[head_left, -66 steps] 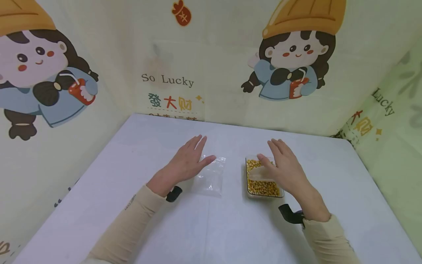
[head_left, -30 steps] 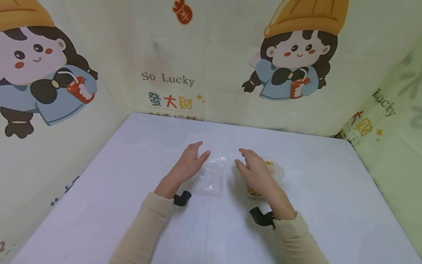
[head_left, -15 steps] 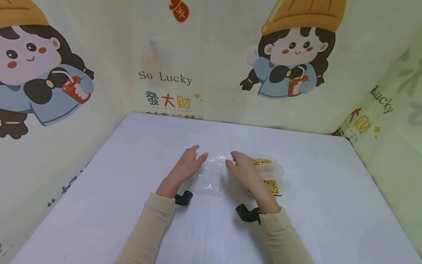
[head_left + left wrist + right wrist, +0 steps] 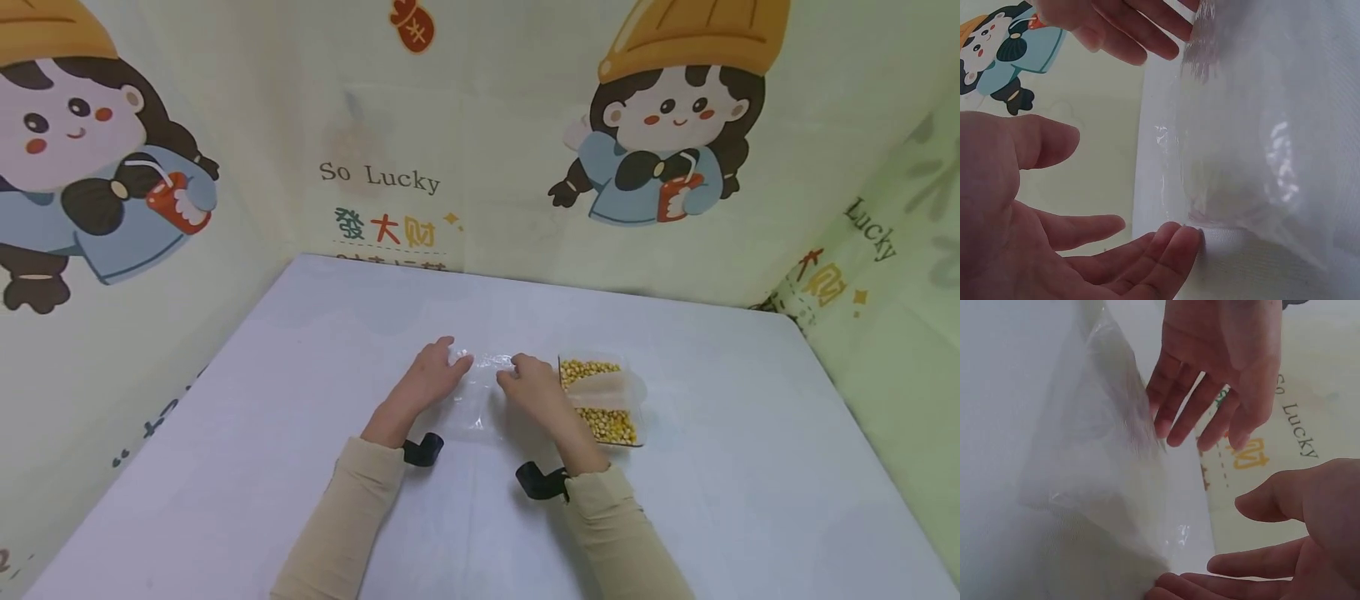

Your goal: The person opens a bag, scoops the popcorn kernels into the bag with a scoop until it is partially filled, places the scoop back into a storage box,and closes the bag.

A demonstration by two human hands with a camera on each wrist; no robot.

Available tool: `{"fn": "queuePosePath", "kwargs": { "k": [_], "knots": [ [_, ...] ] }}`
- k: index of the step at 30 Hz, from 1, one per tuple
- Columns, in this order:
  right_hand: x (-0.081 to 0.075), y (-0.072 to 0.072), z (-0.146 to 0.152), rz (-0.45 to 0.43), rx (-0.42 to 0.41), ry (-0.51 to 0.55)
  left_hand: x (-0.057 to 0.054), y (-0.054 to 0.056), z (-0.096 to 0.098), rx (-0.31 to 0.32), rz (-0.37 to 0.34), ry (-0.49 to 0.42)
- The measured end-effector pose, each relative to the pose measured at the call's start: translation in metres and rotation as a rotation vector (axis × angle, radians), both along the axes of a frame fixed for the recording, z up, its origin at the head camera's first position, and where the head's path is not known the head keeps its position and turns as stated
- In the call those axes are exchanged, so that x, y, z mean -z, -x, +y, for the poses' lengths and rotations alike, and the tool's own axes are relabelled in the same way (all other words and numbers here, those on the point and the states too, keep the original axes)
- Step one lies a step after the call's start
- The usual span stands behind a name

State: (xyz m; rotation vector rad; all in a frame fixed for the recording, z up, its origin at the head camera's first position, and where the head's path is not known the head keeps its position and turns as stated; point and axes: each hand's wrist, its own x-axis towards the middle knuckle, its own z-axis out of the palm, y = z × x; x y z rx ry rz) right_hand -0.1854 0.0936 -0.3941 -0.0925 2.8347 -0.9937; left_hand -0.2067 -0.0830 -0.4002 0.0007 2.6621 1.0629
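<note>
A clear plastic bag (image 4: pixel 477 400) lies flat on the white table between the two hands. My left hand (image 4: pixel 429 379) is at the bag's left edge with thumb and fingers spread apart. In the left wrist view, its lower fingertips (image 4: pixel 1185 240) reach a corner of the bag, and they seem to touch it. At the bag's right edge is my right hand (image 4: pixel 536 392), its fingers loosely bent and the thumb apart. The right wrist view has its lower fingertips (image 4: pixel 1169 584) close against the bag's edge. Neither hand pinches the plastic.
Right of the bag stands a clear rectangular container (image 4: pixel 639 417) of yellow corn kernels (image 4: pixel 609 425), with a pale translucent scoop (image 4: pixel 600 390) lying across them. Behind the white table (image 4: pixel 720 517) hangs a printed cloth backdrop (image 4: pixel 510 208), which also covers both sides.
My right hand has moved left from above the corn container to the bag's right edge, uncovering the container. My left hand has come slightly down and right, closer to the bag.
</note>
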Motion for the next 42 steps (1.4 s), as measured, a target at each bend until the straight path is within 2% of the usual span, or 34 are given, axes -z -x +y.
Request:
{"fn": "queuePosePath", "kwargs": {
  "k": [6,10,17,29,38,42],
  "knots": [
    [0.006,0.004,-0.004,-0.034,0.027,0.053,0.001,0.000,0.001,-0.034,-0.008,0.004],
    [0.009,0.005,-0.006,-0.045,0.090,0.124,0.002,0.002,0.000,-0.063,0.005,0.010],
    [0.009,0.005,-0.005,-0.064,0.141,0.185,0.003,0.007,-0.003,-0.101,-0.017,-0.035],
    [0.016,0.006,-0.004,-0.129,0.187,0.384,0.003,0.009,-0.005,-0.160,-0.050,-0.173],
    [0.019,0.006,-0.003,-0.051,0.222,0.429,0.005,0.010,-0.004,-0.196,-0.086,-0.318],
    [0.018,0.007,-0.002,-0.059,0.264,0.482,0.005,0.010,-0.004,-0.192,-0.087,-0.324]
  ]
}}
